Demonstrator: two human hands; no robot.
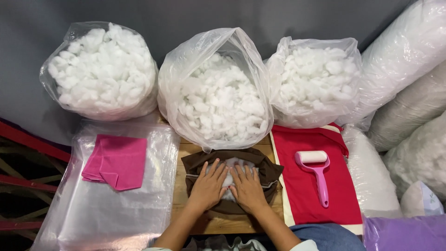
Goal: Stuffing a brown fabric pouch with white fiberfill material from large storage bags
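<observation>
Grey wall (28, 28) behind, wooden table (218, 223) below. From left: a clear bag of white fibre stuffing (104, 69) stands above a folded pink cloth (116, 160) lying on flat clear plastic sheeting (93, 209). At centre a second, taller bag of stuffing (216, 93) leans toward the brown cushion cover (232, 179), which lies on the table just below it, zip opening upward with white filling showing in the gap.

The left hand (209, 186) and right hand (247, 188) rest side by side on that filling — fingers spread, palms flat, pressing down, neither pinching anything. Judged from this pose, the packing goes best with even pressure pushed toward the corners, so that no lumps gather under the opening.

The cover looks soft, rumpled at its edges and only partly plump. Further right: a third bag of stuffing (316, 83), a red cloth (316, 190) bearing a pink lint roller (318, 174), and stacked wrapped cushions (413, 93).
</observation>
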